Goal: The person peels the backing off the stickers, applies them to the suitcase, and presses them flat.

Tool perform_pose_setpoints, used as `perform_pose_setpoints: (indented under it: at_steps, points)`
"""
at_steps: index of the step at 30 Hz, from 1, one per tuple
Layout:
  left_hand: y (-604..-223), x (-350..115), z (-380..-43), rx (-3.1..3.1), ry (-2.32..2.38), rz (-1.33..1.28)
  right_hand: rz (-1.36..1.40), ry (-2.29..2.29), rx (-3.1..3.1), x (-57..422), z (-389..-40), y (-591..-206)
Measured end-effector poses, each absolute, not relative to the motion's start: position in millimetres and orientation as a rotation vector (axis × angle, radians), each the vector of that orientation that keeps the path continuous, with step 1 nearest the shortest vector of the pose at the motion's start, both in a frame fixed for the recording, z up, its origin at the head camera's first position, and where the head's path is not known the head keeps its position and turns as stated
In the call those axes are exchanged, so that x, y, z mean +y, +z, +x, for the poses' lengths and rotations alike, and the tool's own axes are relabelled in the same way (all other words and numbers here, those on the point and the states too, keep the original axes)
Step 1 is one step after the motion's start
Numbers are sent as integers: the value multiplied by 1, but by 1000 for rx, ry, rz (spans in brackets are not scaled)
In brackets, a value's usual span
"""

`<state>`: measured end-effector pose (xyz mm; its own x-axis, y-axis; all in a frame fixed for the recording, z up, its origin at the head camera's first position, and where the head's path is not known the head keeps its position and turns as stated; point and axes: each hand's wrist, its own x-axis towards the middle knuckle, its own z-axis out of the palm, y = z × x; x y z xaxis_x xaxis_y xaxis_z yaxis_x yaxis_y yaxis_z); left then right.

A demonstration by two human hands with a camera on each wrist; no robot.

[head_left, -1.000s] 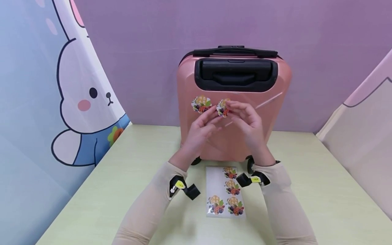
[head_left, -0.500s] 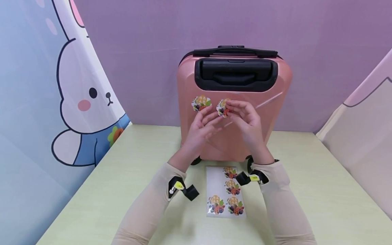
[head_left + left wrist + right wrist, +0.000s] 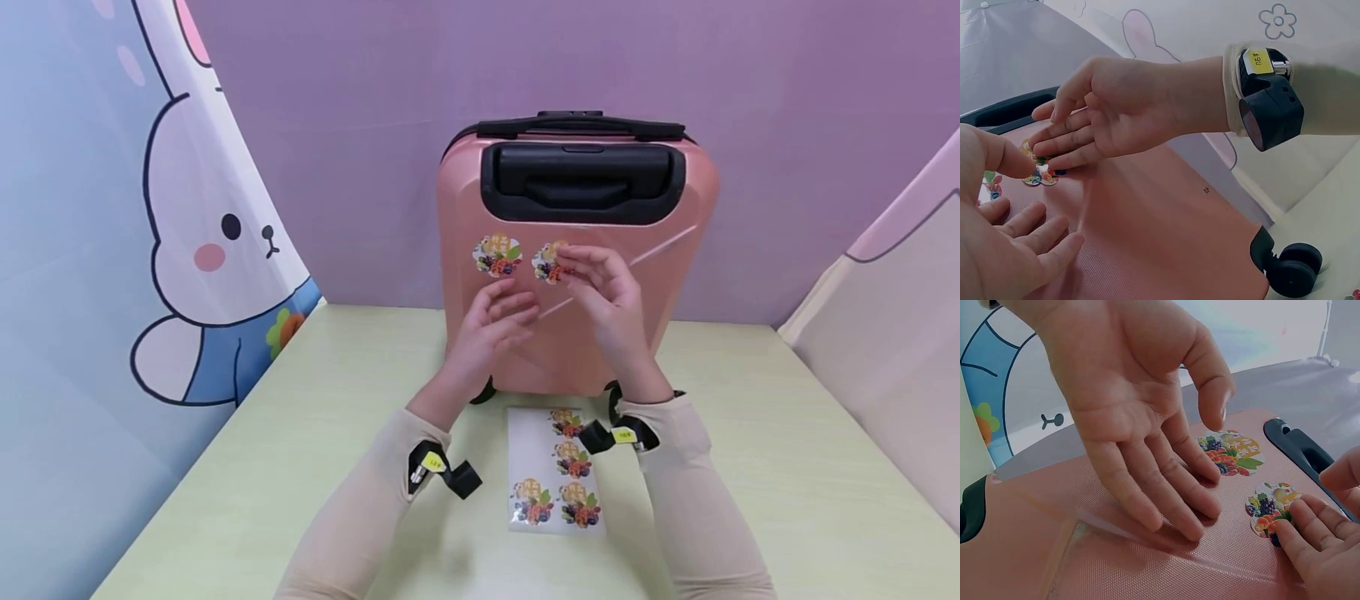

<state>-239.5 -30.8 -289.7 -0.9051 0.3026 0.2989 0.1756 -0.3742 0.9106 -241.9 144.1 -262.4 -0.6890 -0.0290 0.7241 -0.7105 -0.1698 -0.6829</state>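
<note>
A pink suitcase [image 3: 562, 358] stands upright on the table, with one round fruit sticker [image 3: 497, 257] on its front at the left. Beside that sits a second fruit sticker [image 3: 545, 264], also flat against the shell in the right wrist view. Fingertips of my right hand [image 3: 611, 296] rest on this second sticker and cover its right part; the thumb stays apart from it, as the left wrist view shows. My left hand [image 3: 480, 337] is just below the first sticker, fingers loosely extended and holding nothing. The right wrist view shows its fingertips close to the shell; whether they touch is unclear.
A white sticker sheet [image 3: 528, 454] with several fruit stickers lies on the pale table [image 3: 360, 375] in front of the suitcase. Black handles [image 3: 581, 183] are at the suitcase's top, wheels at its base. A purple backdrop [image 3: 337, 167] hangs behind.
My left hand has drawn down and away from the second sticker, uncovering the first sticker's lower edge. My right hand has stayed at the second sticker.
</note>
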Motion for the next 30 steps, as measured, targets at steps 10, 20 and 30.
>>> perform_pose_setpoints:
  at_steps: [10,20,30]
  points:
    - [-298,-37,-242,1734,2445,619,912,1909,-1594,139,-246,-256]
    - [-304,-40,-243,1722,2466,579,963,1901,-1634,131,-252,-256]
    - [-307,-41,-243,1736,2460,582,994,1911,-1731,127,-252,-267]
